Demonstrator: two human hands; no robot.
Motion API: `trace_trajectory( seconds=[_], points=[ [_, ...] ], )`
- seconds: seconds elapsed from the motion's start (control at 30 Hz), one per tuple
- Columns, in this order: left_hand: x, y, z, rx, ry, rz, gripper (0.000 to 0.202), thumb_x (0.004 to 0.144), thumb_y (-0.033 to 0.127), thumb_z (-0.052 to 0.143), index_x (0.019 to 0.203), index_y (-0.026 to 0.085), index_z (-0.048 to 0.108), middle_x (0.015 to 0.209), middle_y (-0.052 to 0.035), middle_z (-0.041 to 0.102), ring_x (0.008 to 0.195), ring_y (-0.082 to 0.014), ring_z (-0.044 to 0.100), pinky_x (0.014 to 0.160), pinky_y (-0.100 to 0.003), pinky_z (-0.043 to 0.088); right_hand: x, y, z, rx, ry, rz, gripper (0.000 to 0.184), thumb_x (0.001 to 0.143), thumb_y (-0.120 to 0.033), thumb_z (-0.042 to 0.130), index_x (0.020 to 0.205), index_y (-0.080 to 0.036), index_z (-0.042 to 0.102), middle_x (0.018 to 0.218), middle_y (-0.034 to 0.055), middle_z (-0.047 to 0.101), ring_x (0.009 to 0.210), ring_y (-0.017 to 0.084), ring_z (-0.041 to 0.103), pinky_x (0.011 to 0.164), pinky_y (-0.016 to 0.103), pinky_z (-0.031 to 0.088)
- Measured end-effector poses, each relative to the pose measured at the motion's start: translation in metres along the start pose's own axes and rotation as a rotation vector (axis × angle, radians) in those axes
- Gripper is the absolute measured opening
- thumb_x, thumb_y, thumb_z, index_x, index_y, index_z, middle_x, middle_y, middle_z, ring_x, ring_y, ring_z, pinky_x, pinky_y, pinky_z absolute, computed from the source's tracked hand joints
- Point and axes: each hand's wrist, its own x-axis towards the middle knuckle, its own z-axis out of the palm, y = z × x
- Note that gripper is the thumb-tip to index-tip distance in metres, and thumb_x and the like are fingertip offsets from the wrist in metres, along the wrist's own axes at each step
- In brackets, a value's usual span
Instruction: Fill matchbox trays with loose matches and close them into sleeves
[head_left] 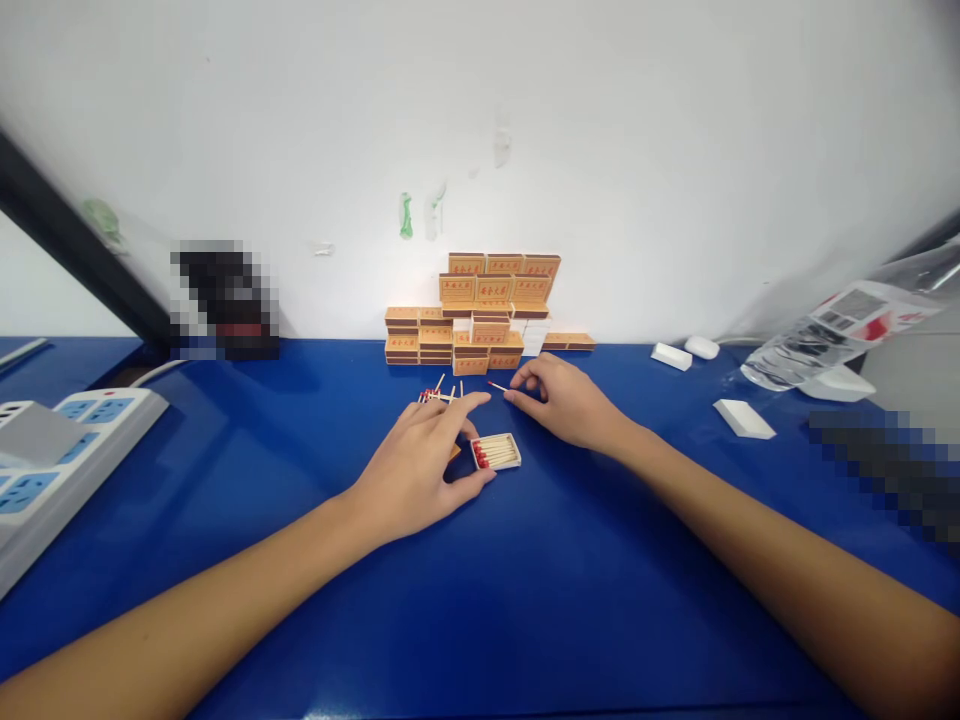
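An open matchbox tray (496, 451) filled with red-tipped matches lies on the blue table (480, 600). My left hand (420, 465) rests beside it, thumb against the tray's near edge and fingers reaching over a small heap of loose matches (441, 393). My right hand (566, 400) lies just behind the tray, its fingertips pinching a single match (499, 386) with the red head pointing left.
A stack of closed orange matchboxes (484, 315) stands against the white wall. A white power strip (52, 450) sits at the left edge. Small white blocks (742, 418) and a clear plastic bag (840, 335) lie at the right.
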Motion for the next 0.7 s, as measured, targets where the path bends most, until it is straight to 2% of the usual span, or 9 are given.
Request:
trace_trajectory(
  seconds=[0.1, 0.2, 0.3, 0.4, 0.5, 0.7],
  points=[
    [0.001, -0.001, 0.000, 0.017, 0.025, -0.007, 0.069, 0.092, 0.031, 0.076, 0.149, 0.027, 0.038, 0.112, -0.0010, 0.074, 0.118, -0.0273, 0.063, 0.109, -0.050, 0.043, 0.004, 0.000, 0.000, 0.001, -0.035, 0.002, 0.012, 0.097, -0.024, 0.060, 0.091, -0.017, 0.067, 0.091, 0.0068, 0.064, 0.079, 0.019, 0.058, 0.073, 0.033, 0.044],
    [0.001, -0.003, 0.002, 0.030, 0.052, -0.022, 0.068, 0.092, 0.031, 0.076, 0.148, 0.026, 0.038, 0.111, -0.0010, 0.075, 0.116, -0.0274, 0.064, 0.108, -0.050, 0.043, -0.004, -0.009, -0.011, 0.074, -0.035, -0.034, 0.014, 0.099, -0.027, 0.059, 0.092, -0.018, 0.066, 0.091, 0.0057, 0.063, 0.078, 0.018, 0.057, 0.072, 0.032, 0.044],
    [0.001, -0.003, 0.002, 0.021, 0.064, -0.041, 0.069, 0.091, 0.031, 0.077, 0.149, 0.027, 0.039, 0.113, -0.0019, 0.075, 0.117, -0.0283, 0.064, 0.105, -0.050, 0.044, -0.020, -0.024, -0.022, 0.167, -0.144, -0.145, 0.015, 0.102, -0.029, 0.057, 0.095, -0.019, 0.066, 0.093, 0.0046, 0.062, 0.078, 0.017, 0.057, 0.071, 0.031, 0.045],
    [0.001, -0.003, 0.001, 0.005, 0.061, -0.048, 0.068, 0.091, 0.031, 0.077, 0.148, 0.027, 0.039, 0.111, -0.0017, 0.075, 0.118, -0.0286, 0.065, 0.104, -0.049, 0.044, -0.032, -0.037, -0.024, 0.133, -0.248, -0.215, 0.013, 0.103, -0.024, 0.055, 0.094, -0.019, 0.065, 0.095, 0.0048, 0.061, 0.079, 0.017, 0.057, 0.072, 0.030, 0.045],
    [0.001, -0.002, 0.001, 0.005, 0.061, -0.046, 0.068, 0.091, 0.030, 0.076, 0.147, 0.027, 0.039, 0.111, -0.0013, 0.076, 0.117, -0.0282, 0.065, 0.105, -0.049, 0.045, -0.034, -0.043, -0.021, 0.067, -0.241, -0.245, 0.011, 0.102, -0.018, 0.055, 0.095, -0.019, 0.064, 0.099, 0.0054, 0.060, 0.080, 0.017, 0.057, 0.073, 0.030, 0.045],
    [0.001, -0.002, 0.001, -0.005, 0.054, -0.043, 0.069, 0.091, 0.030, 0.077, 0.148, 0.028, 0.039, 0.112, -0.0018, 0.076, 0.121, -0.0298, 0.064, 0.108, -0.051, 0.044, -0.034, -0.042, -0.016, 0.065, -0.225, -0.280, 0.011, 0.102, -0.018, 0.056, 0.097, -0.020, 0.065, 0.101, 0.0047, 0.058, 0.079, 0.015, 0.057, 0.072, 0.030, 0.046]
  ],
)
